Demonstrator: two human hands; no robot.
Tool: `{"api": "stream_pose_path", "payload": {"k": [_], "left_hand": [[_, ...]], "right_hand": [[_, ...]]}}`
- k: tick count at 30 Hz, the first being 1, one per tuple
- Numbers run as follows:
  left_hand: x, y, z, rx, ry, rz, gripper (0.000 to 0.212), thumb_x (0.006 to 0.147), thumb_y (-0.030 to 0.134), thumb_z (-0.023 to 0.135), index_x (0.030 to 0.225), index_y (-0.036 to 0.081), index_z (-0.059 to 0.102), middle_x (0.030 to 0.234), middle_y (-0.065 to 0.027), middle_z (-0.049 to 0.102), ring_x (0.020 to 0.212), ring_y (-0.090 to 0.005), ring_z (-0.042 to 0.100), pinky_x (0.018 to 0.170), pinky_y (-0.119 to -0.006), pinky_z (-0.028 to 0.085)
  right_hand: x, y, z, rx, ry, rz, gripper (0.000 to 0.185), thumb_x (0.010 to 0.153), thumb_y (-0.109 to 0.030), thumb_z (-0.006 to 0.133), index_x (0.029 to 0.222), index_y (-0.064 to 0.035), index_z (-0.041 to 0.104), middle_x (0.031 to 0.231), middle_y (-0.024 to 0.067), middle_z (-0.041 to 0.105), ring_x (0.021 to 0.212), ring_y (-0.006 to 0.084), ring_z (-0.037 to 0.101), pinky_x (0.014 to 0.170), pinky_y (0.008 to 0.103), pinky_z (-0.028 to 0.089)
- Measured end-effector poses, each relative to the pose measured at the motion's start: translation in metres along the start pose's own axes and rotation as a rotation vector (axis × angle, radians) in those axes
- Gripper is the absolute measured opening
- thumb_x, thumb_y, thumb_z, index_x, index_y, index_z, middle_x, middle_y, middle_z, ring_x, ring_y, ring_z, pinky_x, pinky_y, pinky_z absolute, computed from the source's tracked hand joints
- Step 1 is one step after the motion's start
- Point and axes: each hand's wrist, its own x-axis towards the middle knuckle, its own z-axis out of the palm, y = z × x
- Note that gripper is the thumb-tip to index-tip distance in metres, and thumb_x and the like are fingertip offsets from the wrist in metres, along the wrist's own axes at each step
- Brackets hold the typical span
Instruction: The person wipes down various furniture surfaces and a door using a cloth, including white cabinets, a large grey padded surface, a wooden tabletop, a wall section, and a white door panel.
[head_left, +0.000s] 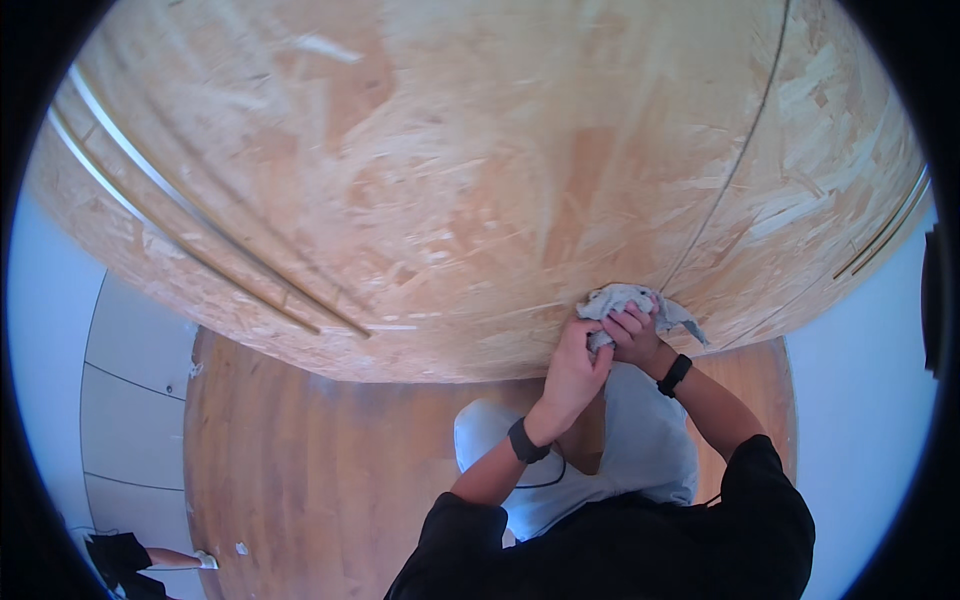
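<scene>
My left hand (576, 365) and my right hand (634, 336) are close together on a crumpled grey cloth (616, 300). The right fingers curl over the cloth, while the left fingers grip its lower left side. One loose corner hangs out to the right of my right hand. The cloth is up against the lower part of a large oriented strand board panel (450, 187), beside a dark seam (731, 172) that runs up the board. My bent knees, in light trousers, are just below my hands. Both wrists wear black bands.
Two long brass-coloured bars (217, 232) are on the board's left side, and a similar pair (881, 225) is at the far right. Wood-look flooring (322, 480) lies below, with a white scrap (241, 548) on it. Part of another person (124, 562) shows at lower left.
</scene>
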Motion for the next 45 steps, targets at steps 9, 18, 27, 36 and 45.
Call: {"api": "stream_pose_path", "payload": {"k": [9,18,27,36,45], "left_hand": [[-0.021,-0.019,-0.095,-0.173,0.3,-0.255,0.029,0.076,0.0,0.05,0.103,0.001,0.041,0.081,-0.0044,0.044,0.07,-0.0096,0.045,0.056,-0.023,0.041],[0.012,-0.007,-0.126,-0.073,0.586,0.099,0.029,0.075,-0.003,0.048,0.104,-0.001,0.041,0.093,-0.0087,0.048,0.078,-0.0116,0.046,0.067,-0.023,0.041],[0.053,0.044,-0.055,-0.034,0.317,0.449,0.024,0.068,0.004,0.06,0.09,0.002,0.051,0.081,-0.0098,0.056,0.068,-0.018,0.056,0.06,-0.029,0.045],[0.024,-0.001,-0.024,0.124,-0.114,0.127,0.027,0.07,0.015,0.059,0.093,0.005,0.048,0.08,-0.0174,0.056,0.069,-0.0344,0.056,0.058,-0.04,0.045],[0.071,0.069,-0.064,-0.013,0.178,0.494,0.037,0.073,0.006,0.056,0.107,0.001,0.044,0.097,-0.0124,0.049,0.088,-0.019,0.049,0.073,-0.031,0.042]], "right_hand": [[0.11,-0.066,0.024,0.358,-0.541,-0.131,0.049,0.073,-0.016,0.054,0.121,-0.0159,0.044,0.122,-0.0011,0.043,0.117,0.0128,0.034,0.097,0.0414,0.021],[0.189,-0.077,0.019,0.454,-0.225,-0.118,0.045,0.073,-0.009,0.053,0.117,-0.0075,0.045,0.119,0.0064,0.046,0.113,0.021,0.042,0.093,0.0376,0.035],[0.141,-0.017,-0.039,0.076,0.018,0.072,0.041,0.07,-0.009,0.055,0.111,-0.0061,0.05,0.117,0.0087,0.047,0.11,0.0283,0.044,0.092,0.0454,0.036],[0.02,-0.019,-0.004,0.039,-0.037,0.197,0.048,0.067,-0.009,0.062,0.112,-0.0087,0.044,0.117,0.0106,0.041,0.114,0.0351,0.036,0.096,0.0539,0.026],[0.177,0.004,-0.039,0.072,0.145,0.094,0.044,0.073,-0.011,0.054,0.116,-0.0105,0.045,0.122,0.0061,0.044,0.117,0.0287,0.037,0.096,0.0446,0.025]]}}
